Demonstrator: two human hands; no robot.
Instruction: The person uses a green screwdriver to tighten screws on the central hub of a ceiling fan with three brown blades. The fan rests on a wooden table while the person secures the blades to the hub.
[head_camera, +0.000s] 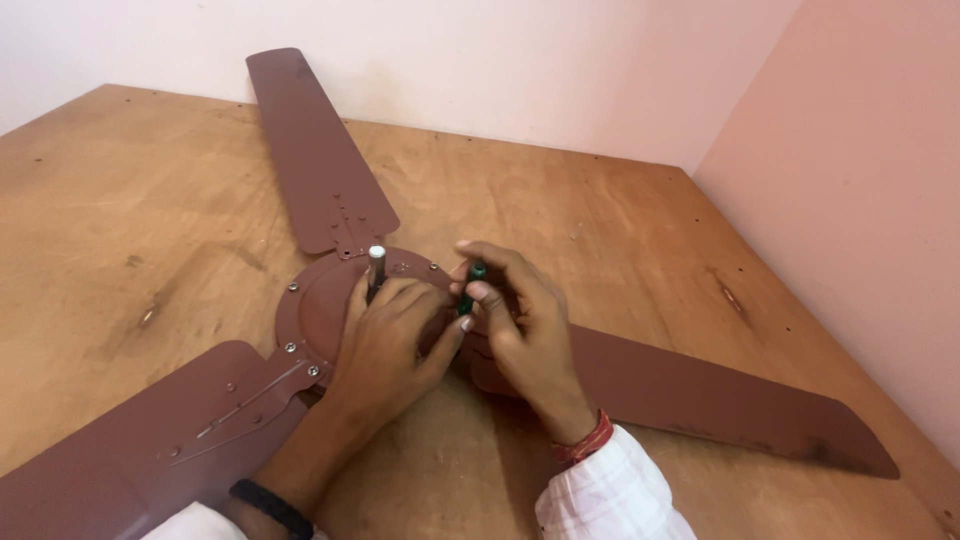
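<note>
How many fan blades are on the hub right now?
3. One blade points to the far wall, one lies near left, one runs right, its root hidden behind the right hand.

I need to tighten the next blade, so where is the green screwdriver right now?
In the head view, the green screwdriver stands upright in the right hand, just right of the fan's metal shaft, over the motor hub.
</note>
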